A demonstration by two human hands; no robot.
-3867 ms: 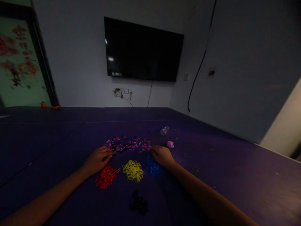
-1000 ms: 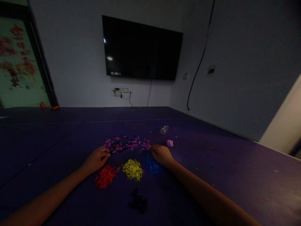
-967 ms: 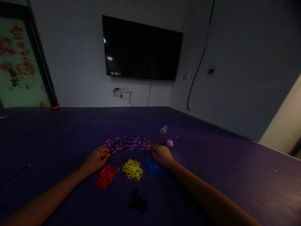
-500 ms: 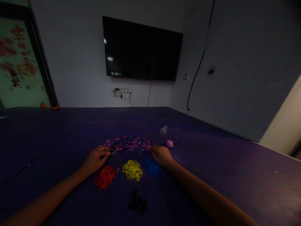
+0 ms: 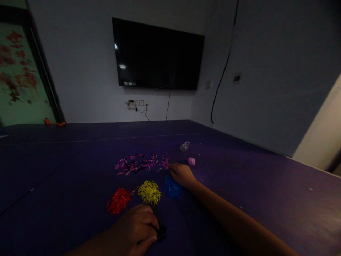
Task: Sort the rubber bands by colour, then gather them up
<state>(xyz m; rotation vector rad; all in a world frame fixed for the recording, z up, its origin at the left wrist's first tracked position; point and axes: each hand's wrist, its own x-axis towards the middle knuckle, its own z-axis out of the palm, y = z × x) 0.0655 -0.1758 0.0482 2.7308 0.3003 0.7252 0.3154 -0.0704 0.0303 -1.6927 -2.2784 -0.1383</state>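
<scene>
My left hand [image 5: 141,227] is at the small pile of black rubber bands [image 5: 162,233] nearest me, its thumb and fingers pinched on dark bands at the pile's edge. My right hand [image 5: 182,174] rests on the surface with its fingers curled together, fingertips beside a few loose pink rubber bands [image 5: 164,163]; what they hold, if anything, is hidden. Just under that hand lies a pile of blue rubber bands [image 5: 172,187]. Yellow rubber bands [image 5: 149,192] and red rubber bands [image 5: 119,201] form two more piles. Farther off spreads a mix of pink and black bands [image 5: 135,165].
A pink lump [image 5: 191,161] and a clear plastic piece [image 5: 184,146] lie beyond my right hand on the purple surface [image 5: 239,185]. Small orange objects [image 5: 60,124] sit at the far left. A television [image 5: 160,55] and a hanging cable [image 5: 221,83] are on the walls.
My left hand has moved from the left end of the mixed pink and black bands back toward me, to the black pile. My right hand has stayed in place.
</scene>
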